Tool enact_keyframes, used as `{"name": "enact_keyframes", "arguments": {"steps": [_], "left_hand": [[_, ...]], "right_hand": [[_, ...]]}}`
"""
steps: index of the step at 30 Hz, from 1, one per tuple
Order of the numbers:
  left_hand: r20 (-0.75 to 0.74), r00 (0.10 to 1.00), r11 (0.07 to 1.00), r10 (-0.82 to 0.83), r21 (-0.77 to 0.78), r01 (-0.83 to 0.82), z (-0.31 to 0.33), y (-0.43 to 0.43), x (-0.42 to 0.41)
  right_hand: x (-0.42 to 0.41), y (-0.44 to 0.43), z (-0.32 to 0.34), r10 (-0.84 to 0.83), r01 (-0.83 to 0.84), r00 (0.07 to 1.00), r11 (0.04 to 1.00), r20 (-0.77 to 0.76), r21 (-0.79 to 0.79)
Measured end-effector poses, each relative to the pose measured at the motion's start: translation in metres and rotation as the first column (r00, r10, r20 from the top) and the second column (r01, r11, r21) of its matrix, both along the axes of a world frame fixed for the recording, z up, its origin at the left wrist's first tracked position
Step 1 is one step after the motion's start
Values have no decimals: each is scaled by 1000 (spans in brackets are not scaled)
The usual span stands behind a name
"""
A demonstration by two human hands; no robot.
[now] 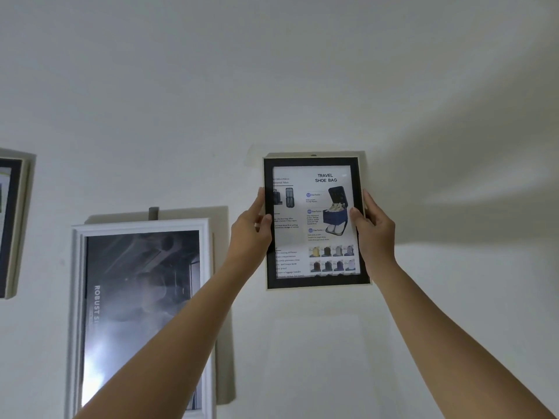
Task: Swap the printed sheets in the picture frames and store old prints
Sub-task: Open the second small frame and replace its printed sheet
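At the far left edge, a dark-bordered frame (12, 225) hangs on the white wall (272, 71), only partly in view and too blurred to read. Next to it hangs a larger white frame (139, 224) under a small grey hook (153, 213). It holds a dark poster (142, 297) with the word "ROBUST" running sideways down its left part. The left forearm crosses in front of this frame's lower right corner as it reaches up. The left hand (251, 228) grips the left edge of the black picture frame (317, 281), with its thumb laid over the front of the border and its fingers curled behind the edge, out of sight. This frame is held upright against the wall, higher than the white frame and to its right, and a small dark fitting shows at the middle of its top edge. Inside it sits the printed sheet (302, 237), headed "TRAVEL SHOE BAG", with pictures of a blue bag and rows of small coloured bags. The right hand (373, 228) clamps the frame's right edge in the same way, thumb on the front of the border and fingers wrapped behind.
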State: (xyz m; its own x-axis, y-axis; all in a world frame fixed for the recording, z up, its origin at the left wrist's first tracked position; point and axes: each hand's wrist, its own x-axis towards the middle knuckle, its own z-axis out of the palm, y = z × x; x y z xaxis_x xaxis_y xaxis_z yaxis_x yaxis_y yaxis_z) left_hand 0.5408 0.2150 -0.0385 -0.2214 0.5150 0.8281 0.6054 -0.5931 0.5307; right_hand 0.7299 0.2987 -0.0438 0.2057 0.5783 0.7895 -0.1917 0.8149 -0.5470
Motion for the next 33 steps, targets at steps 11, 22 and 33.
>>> {"name": "enact_keyframes", "arguments": {"steps": [11,22,33], "left_hand": [[-23,997,997,78,11,-78,-7,4,6],[-40,997,992,65,114,-60,-24,8,11],[14,1000,988,9,154,-11,-23,13,15]], "right_hand": [[-2,-3,-8,-250,248,962,968,108,38],[-3,-11,-11,-452,443,876,892,170,90],[0,-10,-10,-456,447,880,890,130,92]]}}
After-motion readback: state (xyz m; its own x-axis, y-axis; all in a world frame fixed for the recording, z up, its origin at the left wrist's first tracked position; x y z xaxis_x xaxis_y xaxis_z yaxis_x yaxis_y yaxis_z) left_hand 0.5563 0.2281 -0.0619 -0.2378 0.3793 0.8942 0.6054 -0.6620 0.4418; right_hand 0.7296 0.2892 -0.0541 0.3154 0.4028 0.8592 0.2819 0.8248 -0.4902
